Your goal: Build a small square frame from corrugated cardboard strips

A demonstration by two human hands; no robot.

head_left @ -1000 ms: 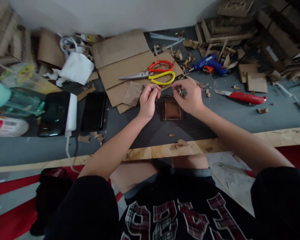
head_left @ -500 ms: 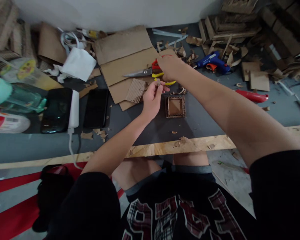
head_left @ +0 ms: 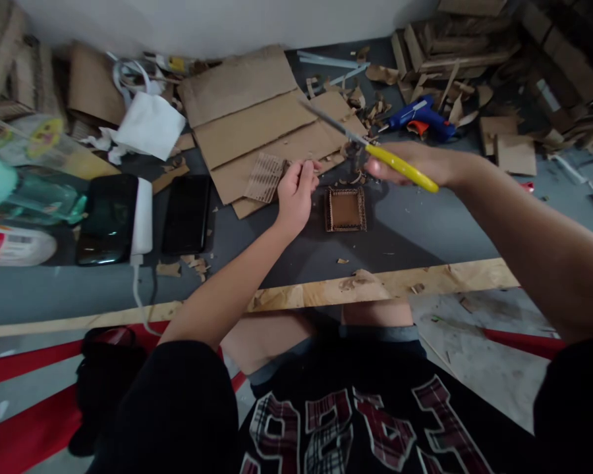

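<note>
My right hand (head_left: 410, 164) is closed on a pair of scissors (head_left: 400, 168). Their yellow handle faces up, and the blades point up and left over the cardboard sheets (head_left: 247, 112). My left hand (head_left: 296, 191) is pinched shut at the front edge of those sheets. A small piece of corrugated cardboard was between its fingertips a moment ago; the thumb now mostly hides it. Beside this hand lies a strip of ribbed cardboard (head_left: 264, 178). Between my hands, on the grey table, stands a small square cardboard frame (head_left: 346, 209) with corrugated walls.
A blue glue gun (head_left: 420, 118) and cardboard scraps lie at the back right, near pale glue sticks (head_left: 326, 60). To the left are a black phone (head_left: 186, 214), a power bank (head_left: 107, 217), tissue (head_left: 151, 125) and bottles (head_left: 22, 243). Cardboard stacks (head_left: 454, 46) stand behind.
My right hand has picked the scissors up off the cardboard sheets and moved them to the right, turning them. My left hand has stayed almost in place, its thumb now covering the small piece.
</note>
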